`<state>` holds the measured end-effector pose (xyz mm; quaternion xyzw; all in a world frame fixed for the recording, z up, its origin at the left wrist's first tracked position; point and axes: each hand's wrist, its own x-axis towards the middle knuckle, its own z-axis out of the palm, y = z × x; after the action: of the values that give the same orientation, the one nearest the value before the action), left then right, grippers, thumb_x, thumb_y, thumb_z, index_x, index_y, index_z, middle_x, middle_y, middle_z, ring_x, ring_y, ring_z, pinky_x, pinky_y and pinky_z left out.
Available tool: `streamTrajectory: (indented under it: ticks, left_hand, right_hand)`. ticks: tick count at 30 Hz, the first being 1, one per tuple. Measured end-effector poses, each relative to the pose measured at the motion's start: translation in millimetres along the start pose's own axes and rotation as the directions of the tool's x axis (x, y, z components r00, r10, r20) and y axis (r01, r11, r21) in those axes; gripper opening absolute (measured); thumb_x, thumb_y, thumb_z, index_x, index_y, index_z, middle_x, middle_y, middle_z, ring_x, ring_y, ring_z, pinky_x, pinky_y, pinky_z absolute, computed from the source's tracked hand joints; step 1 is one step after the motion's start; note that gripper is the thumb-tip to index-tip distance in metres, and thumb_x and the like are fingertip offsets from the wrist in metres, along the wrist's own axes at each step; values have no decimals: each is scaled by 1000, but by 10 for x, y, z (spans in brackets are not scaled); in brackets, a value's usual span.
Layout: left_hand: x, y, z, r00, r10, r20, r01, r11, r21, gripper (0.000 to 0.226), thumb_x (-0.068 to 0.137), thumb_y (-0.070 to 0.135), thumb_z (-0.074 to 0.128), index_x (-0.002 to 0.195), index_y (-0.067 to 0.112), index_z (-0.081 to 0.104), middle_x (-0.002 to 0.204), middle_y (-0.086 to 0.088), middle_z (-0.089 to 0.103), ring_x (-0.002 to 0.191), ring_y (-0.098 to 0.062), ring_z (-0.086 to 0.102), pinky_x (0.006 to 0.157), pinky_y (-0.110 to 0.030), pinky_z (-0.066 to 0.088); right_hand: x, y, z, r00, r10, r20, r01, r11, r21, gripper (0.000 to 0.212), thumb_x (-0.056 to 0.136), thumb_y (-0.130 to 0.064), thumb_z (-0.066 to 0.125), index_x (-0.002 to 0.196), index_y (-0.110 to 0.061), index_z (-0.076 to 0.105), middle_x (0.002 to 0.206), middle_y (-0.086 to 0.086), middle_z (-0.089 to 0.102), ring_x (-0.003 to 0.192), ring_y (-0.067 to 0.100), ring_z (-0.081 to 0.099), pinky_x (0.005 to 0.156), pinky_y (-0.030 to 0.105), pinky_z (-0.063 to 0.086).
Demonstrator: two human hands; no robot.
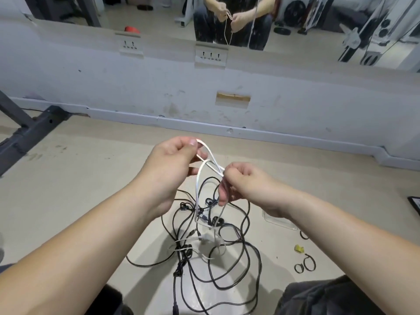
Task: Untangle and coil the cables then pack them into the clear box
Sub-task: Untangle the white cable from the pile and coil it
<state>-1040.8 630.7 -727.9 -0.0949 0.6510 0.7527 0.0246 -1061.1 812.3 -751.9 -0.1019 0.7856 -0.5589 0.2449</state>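
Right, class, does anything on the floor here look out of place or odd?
Yes. The black cables lie in one knotted tangle on the floor, white cable threaded through it, its loop pinched by the left hand and right hand. To the right, a yellow scrap and black loops lie scattered loose.

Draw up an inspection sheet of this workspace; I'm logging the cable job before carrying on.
Surface: pale, scuffed floor.
Job's things: clear box on the floor, mostly hidden behind the right forearm; contents cannot be told.
Clutter: black loop ties and a yellow scrap right of the tangle.
Grippers: left hand pinches a loop of the white cable; right hand grips the same cable.
Cables: black cables tangled on the floor; the white one rises out of them.
Surroundings: wall with sockets, mirror above, dark metal frame at left.
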Motion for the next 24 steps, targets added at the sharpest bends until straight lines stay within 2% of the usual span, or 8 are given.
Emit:
streamTrajectory:
  ticks: [2, 4, 7, 11, 14, 18, 21, 24]
  left_hand:
    - [-4, 92, -39, 978, -109, 176, 169, 912, -373, 24, 108, 13, 46, 90, 13, 62, 76, -1, 63, 100, -20, 74, 73, -33, 61]
    - [24, 134, -118, 955, -123, 270, 229, 886, -404, 20, 103, 18, 50, 87, 15, 60, 74, 0, 59, 96, -23, 76, 77, -40, 63]
    - [89, 112, -269, 989, -28, 142, 21, 999, 44, 20, 83, 25, 74, 98, 16, 65, 67, 3, 60, 72, -17, 67, 77, -32, 54]
    - [51, -90, -268, 967, 38, 252, -186, 782, 596, 14, 87, 29, 83, 93, 22, 72, 52, 14, 51, 46, -6, 42, 46, -18, 35]
    - [22, -176, -220, 954, 166, 250, -299, 613, 731, 16, 97, 32, 67, 82, 28, 70, 59, 5, 65, 54, -17, 63, 53, -32, 50]
    - [-5, 14, -126, 971, 231, 56, -238, 945, 226, 21, 101, 19, 58, 84, 24, 69, 56, -2, 60, 72, -18, 72, 73, -30, 56]
    - [24, 145, -110, 1000, 26, 16, -17, 908, -418, 16, 99, 11, 51, 90, 13, 63, 63, -7, 63, 75, -26, 71, 89, -48, 61]
    - [117, 119, -205, 994, -36, -99, 21, 990, -142, 13, 100, 7, 54, 106, 14, 63, 74, -7, 71, 81, -26, 71, 89, -46, 60]
  right_hand:
    - [27, -4, 34, 999, 20, 37, -22, 997, 69, 26, 101, -9, 35, 80, -11, 50, 67, 9, 65, 66, 28, 63, 82, 50, 54]
    - [66, 15, 59, 1000, 30, -7, -29, 990, 135, 27, 100, -7, 37, 76, -12, 49, 60, 3, 56, 56, 24, 51, 69, 44, 54]
    - [108, 71, 27, 985, 34, -169, -35, 999, -3, 19, 98, -17, 45, 81, -17, 52, 63, -2, 51, 57, 20, 40, 53, 31, 35]
    - [118, 96, -60, 977, -36, -211, 15, 995, -102, 13, 95, -26, 51, 86, -18, 54, 68, 1, 58, 63, 18, 42, 56, 32, 34]
    - [103, 88, -79, 983, -60, -172, 30, 984, -173, 9, 83, -27, 53, 84, -18, 55, 71, 1, 72, 57, 15, 52, 50, 23, 40]
    - [90, 124, -94, 996, 51, -78, -57, 995, -76, 8, 90, -16, 49, 85, -11, 52, 61, 9, 65, 51, 20, 58, 50, 24, 45]
    - [101, 142, -52, 997, 80, -18, -80, 997, -12, 10, 87, -21, 45, 82, -12, 48, 55, 2, 57, 50, 21, 56, 65, 32, 47]
    - [113, 159, -34, 991, 75, -115, -75, 997, 0, 11, 82, -26, 48, 81, -16, 50, 59, -1, 49, 49, 18, 44, 63, 40, 45]
